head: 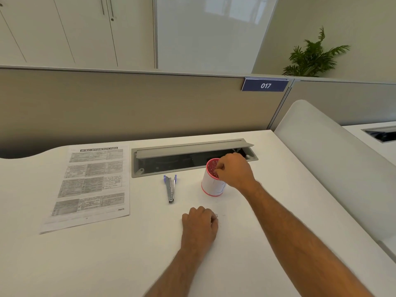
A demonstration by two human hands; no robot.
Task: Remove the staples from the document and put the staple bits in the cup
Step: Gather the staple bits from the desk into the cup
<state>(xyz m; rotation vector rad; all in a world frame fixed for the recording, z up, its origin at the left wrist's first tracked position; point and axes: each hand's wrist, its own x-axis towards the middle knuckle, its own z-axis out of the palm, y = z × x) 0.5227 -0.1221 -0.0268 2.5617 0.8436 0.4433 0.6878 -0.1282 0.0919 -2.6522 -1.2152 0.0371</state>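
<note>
Now right hand [235,171] at frame centre-right, grip pinched over cup [212,181] mouth, likely dropping staple bits. Left hand [200,225] curled on table [128,254] below, contents unclear. Document [90,185] lies left; staple remover [170,188] between.

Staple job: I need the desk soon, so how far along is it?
Late stage, apparently. The document lies flat, set aside, staple remover put down. The right hand pinches over the cup; the left hand rests curled beside tiny specks, possibly bits left to collect.
</note>
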